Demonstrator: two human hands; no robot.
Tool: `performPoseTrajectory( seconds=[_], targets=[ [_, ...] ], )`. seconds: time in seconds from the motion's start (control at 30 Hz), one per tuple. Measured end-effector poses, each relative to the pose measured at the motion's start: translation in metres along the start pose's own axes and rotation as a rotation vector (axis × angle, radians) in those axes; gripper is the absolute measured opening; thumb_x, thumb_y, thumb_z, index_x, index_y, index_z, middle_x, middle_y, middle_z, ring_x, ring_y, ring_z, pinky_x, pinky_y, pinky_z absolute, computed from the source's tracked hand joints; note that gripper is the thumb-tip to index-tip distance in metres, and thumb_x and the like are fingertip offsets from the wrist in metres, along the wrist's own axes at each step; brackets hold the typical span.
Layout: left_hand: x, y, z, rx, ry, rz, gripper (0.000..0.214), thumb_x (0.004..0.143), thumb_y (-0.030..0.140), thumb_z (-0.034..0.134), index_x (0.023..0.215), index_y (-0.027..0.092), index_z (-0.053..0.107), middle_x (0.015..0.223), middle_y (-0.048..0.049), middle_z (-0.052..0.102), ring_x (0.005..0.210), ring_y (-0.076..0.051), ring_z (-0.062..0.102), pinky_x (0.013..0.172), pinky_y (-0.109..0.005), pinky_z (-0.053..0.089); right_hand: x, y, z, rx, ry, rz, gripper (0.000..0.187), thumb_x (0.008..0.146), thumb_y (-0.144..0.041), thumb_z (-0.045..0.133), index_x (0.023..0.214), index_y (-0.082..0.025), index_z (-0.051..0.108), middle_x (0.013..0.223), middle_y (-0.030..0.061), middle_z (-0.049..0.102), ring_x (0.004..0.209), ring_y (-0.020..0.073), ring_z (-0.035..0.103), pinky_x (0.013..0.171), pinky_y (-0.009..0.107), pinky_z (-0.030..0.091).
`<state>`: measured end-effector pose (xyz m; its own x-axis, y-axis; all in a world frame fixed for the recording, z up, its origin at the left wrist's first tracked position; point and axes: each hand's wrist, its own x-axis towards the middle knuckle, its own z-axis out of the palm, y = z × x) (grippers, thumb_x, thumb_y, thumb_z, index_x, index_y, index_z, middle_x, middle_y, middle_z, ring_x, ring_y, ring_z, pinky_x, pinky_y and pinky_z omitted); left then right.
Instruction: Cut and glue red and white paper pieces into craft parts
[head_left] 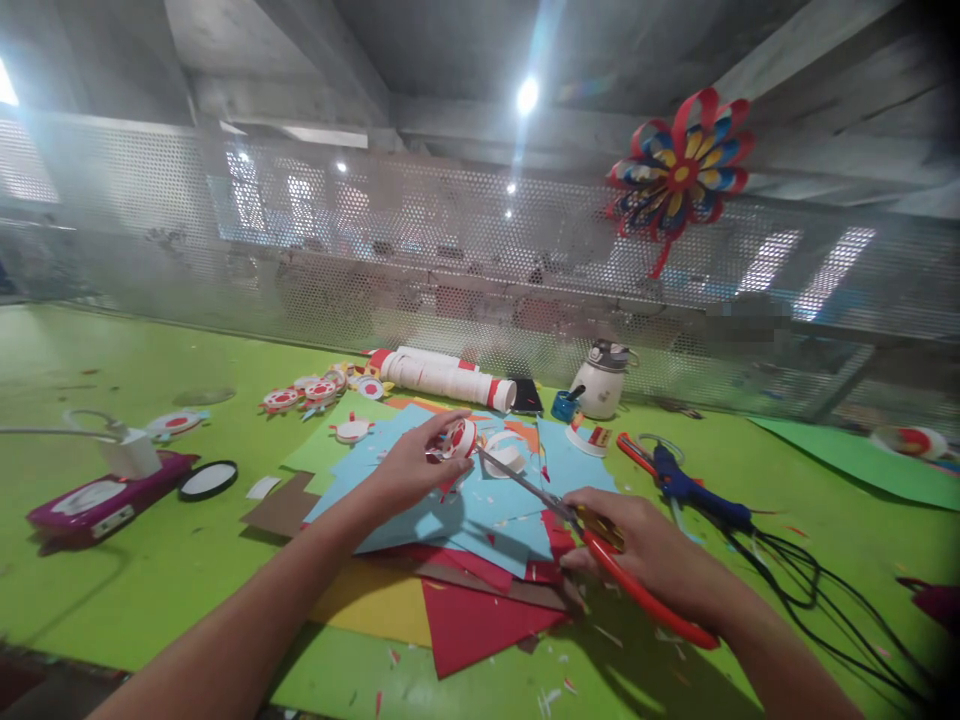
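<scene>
Head view: left hand (412, 458) is pinching a small red-and-white paper ring (466, 437) over light-blue paper (480, 515). Right hand (652, 545) is gripping scissors (616, 573), blade tips pointing just beside the ring. White-and-red tube (450, 382) is lying beyond, on the green tabletop (247, 580).

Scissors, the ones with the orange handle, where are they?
In the head view, the scissors are right of centre in the right hand, blades pointing over the blue paper toward the red-and-white paper piece in the left hand.
</scene>
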<state>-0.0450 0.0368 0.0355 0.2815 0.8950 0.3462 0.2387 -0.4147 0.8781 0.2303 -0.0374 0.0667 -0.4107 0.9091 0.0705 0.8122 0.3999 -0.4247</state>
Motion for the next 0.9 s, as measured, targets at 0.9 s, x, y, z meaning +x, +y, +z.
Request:
performPoseTrajectory(
  seconds=[0.9],
  targets=[
    [-0.0010,0.0018,-0.0033,0.000,-0.042,0.062,0.049,0.079,0.035,0.064,0.126,0.024,0.057,0.129,-0.0101,0.059,0.107,-0.025,0.059,0.087,-0.041,0.051,-0.0040,-0.0039,-0.0004,0.015,0.016,-0.043,0.026,0.081,-0.042,0.069,0.099,-0.023,0.069,0.102,0.0049,0.071,0.086,0.0219,0.062,0.074,0.030,0.045]
  ],
)
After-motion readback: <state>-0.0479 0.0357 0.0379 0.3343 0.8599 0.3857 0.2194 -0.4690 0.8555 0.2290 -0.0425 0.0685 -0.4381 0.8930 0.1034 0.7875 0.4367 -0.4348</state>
